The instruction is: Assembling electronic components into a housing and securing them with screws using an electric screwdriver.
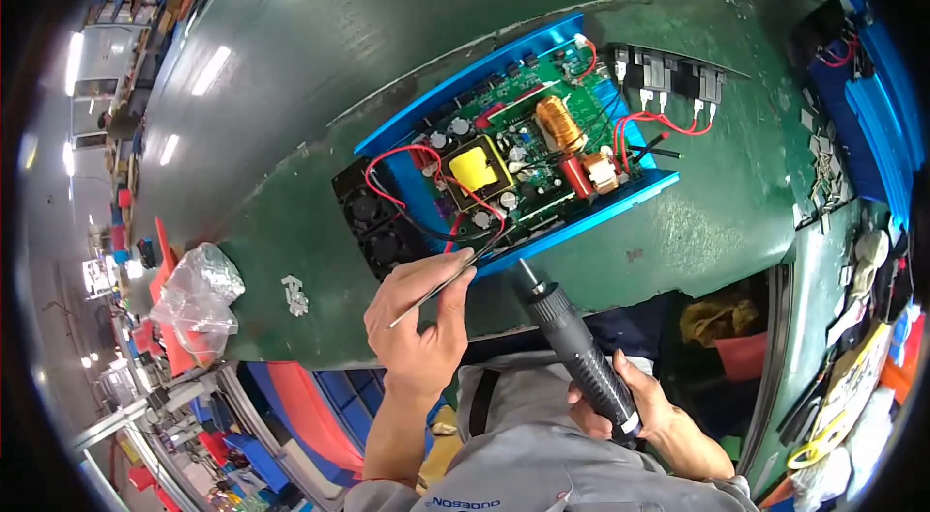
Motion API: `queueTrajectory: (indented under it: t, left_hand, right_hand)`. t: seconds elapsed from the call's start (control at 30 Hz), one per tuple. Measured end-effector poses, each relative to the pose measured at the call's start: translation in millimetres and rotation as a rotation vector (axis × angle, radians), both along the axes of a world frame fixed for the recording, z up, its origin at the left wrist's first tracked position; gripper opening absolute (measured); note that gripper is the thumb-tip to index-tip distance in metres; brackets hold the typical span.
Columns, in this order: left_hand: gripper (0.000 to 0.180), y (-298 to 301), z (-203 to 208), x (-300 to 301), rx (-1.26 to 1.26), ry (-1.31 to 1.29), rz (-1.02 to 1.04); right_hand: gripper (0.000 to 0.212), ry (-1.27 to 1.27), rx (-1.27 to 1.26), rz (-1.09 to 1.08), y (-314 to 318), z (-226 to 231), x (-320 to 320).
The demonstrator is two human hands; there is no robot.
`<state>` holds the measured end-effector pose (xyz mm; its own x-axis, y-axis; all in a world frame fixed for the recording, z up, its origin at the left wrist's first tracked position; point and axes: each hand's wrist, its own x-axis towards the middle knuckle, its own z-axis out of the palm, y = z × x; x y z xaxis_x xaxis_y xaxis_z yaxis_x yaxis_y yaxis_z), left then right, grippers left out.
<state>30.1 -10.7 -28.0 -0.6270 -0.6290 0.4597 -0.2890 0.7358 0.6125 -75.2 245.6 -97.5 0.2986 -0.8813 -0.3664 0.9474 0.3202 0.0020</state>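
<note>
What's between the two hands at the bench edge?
Head view: only the black soldering iron's barrel, which the right hand grips, and grey clothing between it and the left hand with tweezers.

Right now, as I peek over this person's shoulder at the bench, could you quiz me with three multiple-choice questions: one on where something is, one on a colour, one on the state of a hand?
1. Where does the crumpled clear plastic bag lie?
A. On the circuit board
B. At the left edge of the green bench
C. In the right hand

2. What colour is the metal case around the circuit board?
A. Blue
B. White
C. Orange

3. What is the left hand doing?
A. Lying flat and empty
B. Pinching thin metal tweezers
C. Gripping the black tool

Answers: 1 B, the bag sits by the bench's left rim, far from the board. 2 A, bright blue walls frame the board. 3 B, its fingers close on the tweezers, while the right hand holds the black soldering iron.
</note>
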Motion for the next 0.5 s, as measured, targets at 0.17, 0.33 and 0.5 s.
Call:
queueTrajectory:
  t: [0.17, 0.33, 0.5]
  left_hand:
    - [0.016, -6.9, -1.3, 4.8, 0.051, 0.026, -0.039]
    - [0.019, -10.2, -4.5, 4.1, 0.044, 0.037, -0.096]
    - [0.021, -13.0, -8.4, 6.1, 0.043, 0.073, -0.115]
  right_hand:
    - [0.083, -0.068, 0.065, -0.034, -5.4, 12.8, 1.1]
    - [0.082, -0.144, 0.120, -0.067, -7.7, 23.1, -0.1]
    - [0.079, -0.202, 0.083, -0.090, -6.0, 26.2, 1.7]
